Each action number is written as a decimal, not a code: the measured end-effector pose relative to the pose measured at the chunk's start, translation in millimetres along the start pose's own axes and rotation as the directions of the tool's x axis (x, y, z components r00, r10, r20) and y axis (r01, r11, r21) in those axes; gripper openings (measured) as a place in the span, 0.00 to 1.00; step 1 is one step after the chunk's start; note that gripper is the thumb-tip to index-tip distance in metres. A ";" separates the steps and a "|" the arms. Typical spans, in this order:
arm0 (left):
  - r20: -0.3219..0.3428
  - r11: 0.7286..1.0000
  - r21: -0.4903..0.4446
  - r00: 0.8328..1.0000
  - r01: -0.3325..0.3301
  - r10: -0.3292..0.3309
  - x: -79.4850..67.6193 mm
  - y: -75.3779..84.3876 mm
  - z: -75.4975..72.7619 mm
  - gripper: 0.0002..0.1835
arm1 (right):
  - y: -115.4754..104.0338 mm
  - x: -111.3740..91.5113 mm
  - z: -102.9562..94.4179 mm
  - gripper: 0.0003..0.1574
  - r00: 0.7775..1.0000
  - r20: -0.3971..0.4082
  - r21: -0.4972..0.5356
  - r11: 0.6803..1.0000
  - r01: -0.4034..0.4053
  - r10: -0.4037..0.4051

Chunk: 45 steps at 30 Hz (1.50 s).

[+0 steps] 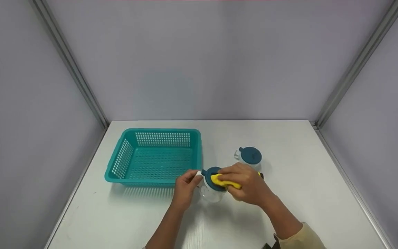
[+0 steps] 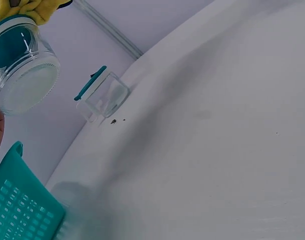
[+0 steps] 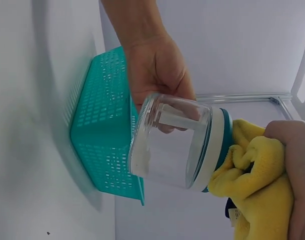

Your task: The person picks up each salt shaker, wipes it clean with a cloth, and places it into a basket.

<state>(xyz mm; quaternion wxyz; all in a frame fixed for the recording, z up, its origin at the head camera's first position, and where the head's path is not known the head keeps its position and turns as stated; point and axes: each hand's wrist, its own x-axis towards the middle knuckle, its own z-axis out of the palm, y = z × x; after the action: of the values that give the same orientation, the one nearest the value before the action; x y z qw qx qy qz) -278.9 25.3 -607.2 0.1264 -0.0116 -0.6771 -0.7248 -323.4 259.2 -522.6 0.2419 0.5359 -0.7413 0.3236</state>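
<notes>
Clearly, a lidded jar (image 1: 210,195) held below the head view's centre.
The left hand (image 1: 184,191) grips its handle (image 1: 199,175); the right hand (image 1: 249,183) holds a yellow cloth (image 1: 229,181) against the lid (image 1: 212,171); a green basket (image 1: 147,181) sits left of centre.

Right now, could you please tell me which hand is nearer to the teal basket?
Left: the left hand is by the near right corner of the teal basket; the right hand, holding the yellow cloth on the jar lid, is farther right.
</notes>
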 end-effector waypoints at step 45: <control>-0.123 0.991 0.134 0.991 -0.025 0.042 -14.9 24.7 19.5 0.08 | 22.1 3.7 23.7 0.20 0.999 -0.011 -0.413 0.910 0.043 -0.052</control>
<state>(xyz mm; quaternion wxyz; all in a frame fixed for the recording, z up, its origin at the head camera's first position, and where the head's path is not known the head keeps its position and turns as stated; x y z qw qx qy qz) -262.6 45.7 -584.2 0.1816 0.0313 -0.7141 -0.6753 -345.8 244.0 -540.8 0.3653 0.4872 -0.7769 0.1597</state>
